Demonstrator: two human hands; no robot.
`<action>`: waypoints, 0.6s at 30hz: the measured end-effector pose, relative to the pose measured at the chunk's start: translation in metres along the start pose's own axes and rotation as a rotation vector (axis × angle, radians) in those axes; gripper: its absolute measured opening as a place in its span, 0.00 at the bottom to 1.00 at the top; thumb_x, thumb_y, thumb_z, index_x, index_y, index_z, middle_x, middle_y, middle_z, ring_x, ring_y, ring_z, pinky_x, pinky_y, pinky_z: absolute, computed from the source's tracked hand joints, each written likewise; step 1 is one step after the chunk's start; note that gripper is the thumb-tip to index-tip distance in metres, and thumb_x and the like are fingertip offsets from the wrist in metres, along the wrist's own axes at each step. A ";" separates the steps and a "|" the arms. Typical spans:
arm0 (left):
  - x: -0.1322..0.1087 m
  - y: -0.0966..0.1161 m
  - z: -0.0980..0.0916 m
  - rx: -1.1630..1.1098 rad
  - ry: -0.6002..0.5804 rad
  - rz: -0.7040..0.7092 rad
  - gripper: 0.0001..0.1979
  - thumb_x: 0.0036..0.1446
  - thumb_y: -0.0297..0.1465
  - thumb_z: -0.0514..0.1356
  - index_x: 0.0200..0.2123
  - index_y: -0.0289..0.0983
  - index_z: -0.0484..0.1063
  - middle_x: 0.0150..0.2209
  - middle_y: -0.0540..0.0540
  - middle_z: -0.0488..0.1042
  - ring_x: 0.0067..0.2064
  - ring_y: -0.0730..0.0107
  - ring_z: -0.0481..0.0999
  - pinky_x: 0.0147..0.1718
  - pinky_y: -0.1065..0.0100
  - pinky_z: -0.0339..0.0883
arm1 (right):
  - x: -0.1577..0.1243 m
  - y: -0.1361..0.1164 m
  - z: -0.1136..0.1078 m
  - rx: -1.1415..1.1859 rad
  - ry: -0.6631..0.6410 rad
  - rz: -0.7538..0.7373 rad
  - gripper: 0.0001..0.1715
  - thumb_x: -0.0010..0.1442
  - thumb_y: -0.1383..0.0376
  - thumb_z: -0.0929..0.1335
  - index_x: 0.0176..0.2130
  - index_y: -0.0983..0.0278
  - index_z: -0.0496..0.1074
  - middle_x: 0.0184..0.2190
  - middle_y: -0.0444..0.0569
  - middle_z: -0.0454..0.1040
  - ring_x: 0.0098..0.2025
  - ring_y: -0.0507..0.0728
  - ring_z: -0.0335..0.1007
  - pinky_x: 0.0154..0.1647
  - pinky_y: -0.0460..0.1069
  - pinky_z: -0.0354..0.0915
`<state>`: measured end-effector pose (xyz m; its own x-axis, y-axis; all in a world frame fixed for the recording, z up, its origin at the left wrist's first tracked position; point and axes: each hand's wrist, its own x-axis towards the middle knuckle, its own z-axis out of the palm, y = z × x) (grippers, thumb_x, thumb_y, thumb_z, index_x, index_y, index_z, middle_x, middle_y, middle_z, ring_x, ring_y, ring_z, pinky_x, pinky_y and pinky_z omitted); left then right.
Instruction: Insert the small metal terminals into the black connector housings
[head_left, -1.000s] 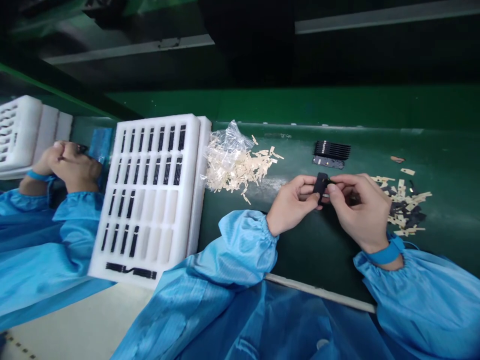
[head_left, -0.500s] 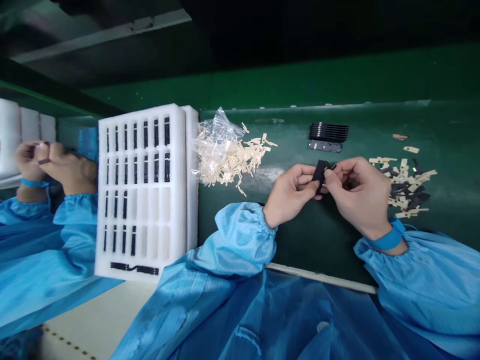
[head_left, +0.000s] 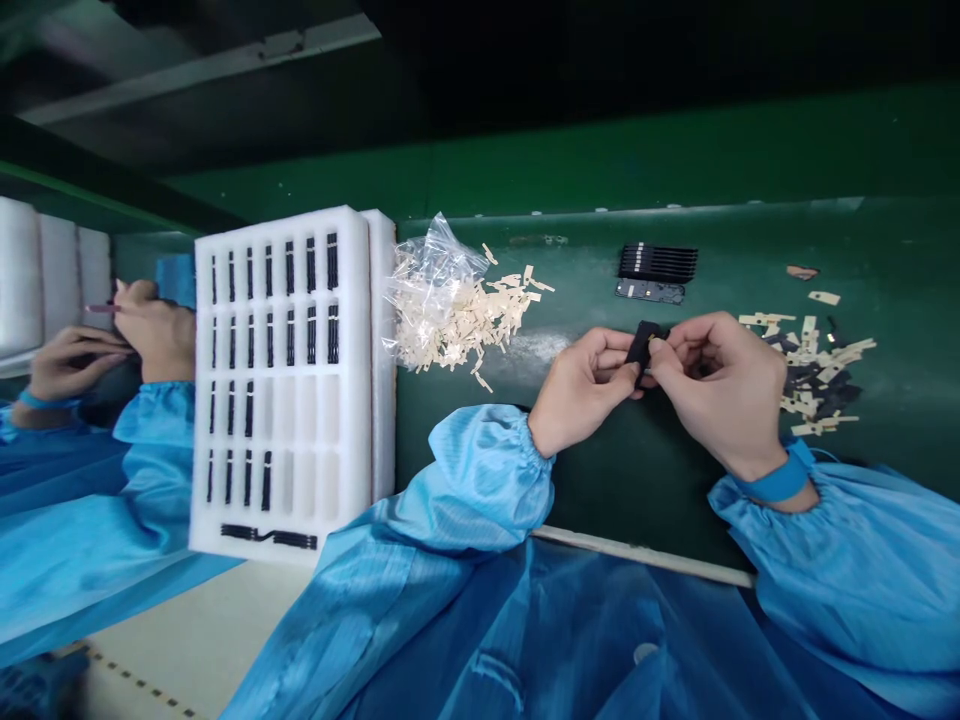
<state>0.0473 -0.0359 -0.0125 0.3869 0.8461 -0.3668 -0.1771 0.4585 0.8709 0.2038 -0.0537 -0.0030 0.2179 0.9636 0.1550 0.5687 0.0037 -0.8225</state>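
My left hand (head_left: 581, 392) and my right hand (head_left: 724, 385) meet over the green table (head_left: 652, 480). Both pinch a small black flat part (head_left: 640, 345) held upright between the fingertips. The right thumb and forefinger press at its upper right edge. A short row of black parts (head_left: 658, 263) and one single black part (head_left: 649, 291) lie just behind my hands. Both sleeves are blue, and a blue band circles my right wrist.
A white foam tray (head_left: 281, 375) with slots, many holding black strips, stands at left. A clear bag and heap of beige tabs (head_left: 457, 305) lie beside it. Mixed beige and black scraps (head_left: 814, 375) lie at right. A co-worker's hands (head_left: 112, 340) work at far left.
My hands keep the same grip on the black part, with only slight finger shifts. The co-worker's hands at left have moved apart, one lower. The view shifted slightly early on.
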 end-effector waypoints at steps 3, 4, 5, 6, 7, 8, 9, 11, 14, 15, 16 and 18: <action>0.000 -0.001 0.000 -0.001 0.007 0.002 0.18 0.58 0.39 0.70 0.43 0.35 0.70 0.36 0.47 0.82 0.34 0.72 0.83 0.37 0.71 0.77 | 0.000 0.000 -0.001 0.007 -0.024 -0.008 0.06 0.59 0.64 0.73 0.32 0.61 0.72 0.23 0.40 0.70 0.22 0.51 0.65 0.25 0.48 0.63; 0.000 -0.001 0.000 -0.005 0.004 0.000 0.19 0.57 0.41 0.70 0.43 0.35 0.70 0.35 0.47 0.82 0.33 0.73 0.82 0.36 0.71 0.77 | 0.000 0.000 -0.002 0.009 -0.034 -0.007 0.06 0.59 0.64 0.73 0.32 0.61 0.72 0.23 0.40 0.70 0.22 0.51 0.65 0.25 0.48 0.63; 0.000 -0.001 0.000 -0.012 0.003 -0.001 0.20 0.57 0.42 0.70 0.43 0.35 0.70 0.34 0.47 0.82 0.32 0.74 0.82 0.36 0.71 0.76 | 0.000 0.000 -0.002 0.010 -0.040 -0.004 0.06 0.59 0.64 0.73 0.32 0.61 0.72 0.23 0.40 0.70 0.22 0.51 0.65 0.25 0.48 0.63; 0.000 -0.001 0.000 -0.019 0.003 -0.002 0.21 0.56 0.43 0.70 0.43 0.35 0.70 0.34 0.47 0.82 0.32 0.74 0.82 0.36 0.72 0.76 | 0.001 0.000 -0.002 0.009 -0.043 0.000 0.06 0.59 0.63 0.73 0.33 0.61 0.72 0.23 0.41 0.70 0.22 0.50 0.65 0.24 0.48 0.63; 0.000 -0.001 0.000 -0.024 0.003 -0.002 0.21 0.56 0.43 0.71 0.42 0.35 0.70 0.34 0.47 0.82 0.32 0.74 0.81 0.36 0.72 0.76 | 0.001 0.000 -0.002 0.008 -0.045 0.004 0.06 0.59 0.63 0.73 0.33 0.61 0.72 0.23 0.41 0.69 0.22 0.50 0.65 0.24 0.48 0.63; 0.000 -0.001 0.000 -0.028 0.003 -0.002 0.21 0.56 0.44 0.71 0.42 0.35 0.70 0.34 0.47 0.82 0.31 0.74 0.81 0.36 0.72 0.76 | 0.001 0.001 -0.002 0.008 -0.047 0.007 0.06 0.59 0.62 0.73 0.33 0.60 0.72 0.23 0.40 0.69 0.22 0.50 0.65 0.24 0.48 0.62; 0.000 -0.001 0.000 -0.030 0.004 0.000 0.21 0.55 0.44 0.71 0.42 0.35 0.70 0.33 0.47 0.82 0.31 0.74 0.81 0.35 0.72 0.76 | 0.001 0.001 -0.002 0.008 -0.049 0.009 0.07 0.59 0.62 0.73 0.33 0.60 0.72 0.23 0.40 0.69 0.23 0.50 0.65 0.24 0.47 0.62; 0.000 0.000 0.000 -0.030 0.005 0.003 0.21 0.56 0.43 0.71 0.42 0.35 0.70 0.33 0.48 0.82 0.31 0.74 0.81 0.35 0.71 0.76 | 0.000 0.002 -0.002 0.011 -0.052 0.014 0.07 0.59 0.62 0.73 0.34 0.60 0.72 0.23 0.40 0.69 0.23 0.51 0.65 0.24 0.47 0.63; -0.001 0.000 0.001 -0.028 0.004 0.008 0.20 0.56 0.42 0.71 0.42 0.35 0.70 0.32 0.48 0.82 0.31 0.74 0.81 0.35 0.71 0.76 | 0.000 0.003 -0.001 0.011 -0.049 0.018 0.08 0.60 0.62 0.73 0.33 0.61 0.71 0.23 0.40 0.68 0.23 0.51 0.65 0.25 0.48 0.63; -0.001 0.000 0.001 -0.028 0.002 0.009 0.20 0.56 0.42 0.71 0.41 0.35 0.70 0.32 0.48 0.82 0.31 0.74 0.81 0.35 0.71 0.76 | 0.000 0.003 -0.001 0.007 -0.045 0.014 0.08 0.60 0.62 0.73 0.33 0.61 0.71 0.23 0.40 0.68 0.23 0.51 0.65 0.25 0.48 0.63; -0.001 0.001 0.001 -0.029 0.001 0.010 0.20 0.56 0.41 0.71 0.41 0.35 0.70 0.32 0.48 0.81 0.31 0.75 0.81 0.35 0.72 0.76 | 0.000 0.002 -0.001 0.000 -0.041 0.006 0.08 0.60 0.62 0.73 0.33 0.61 0.71 0.23 0.40 0.68 0.23 0.51 0.64 0.25 0.48 0.62; -0.001 0.001 0.002 -0.031 0.002 0.007 0.20 0.56 0.41 0.71 0.41 0.35 0.69 0.31 0.49 0.81 0.31 0.75 0.81 0.35 0.72 0.76 | 0.000 0.002 -0.001 -0.018 -0.035 -0.015 0.07 0.60 0.63 0.73 0.33 0.60 0.71 0.23 0.40 0.68 0.23 0.51 0.64 0.25 0.48 0.62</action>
<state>0.0481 -0.0369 -0.0108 0.3832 0.8501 -0.3612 -0.2075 0.4603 0.8632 0.2055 -0.0541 -0.0037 0.1811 0.9723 0.1478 0.5858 0.0141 -0.8104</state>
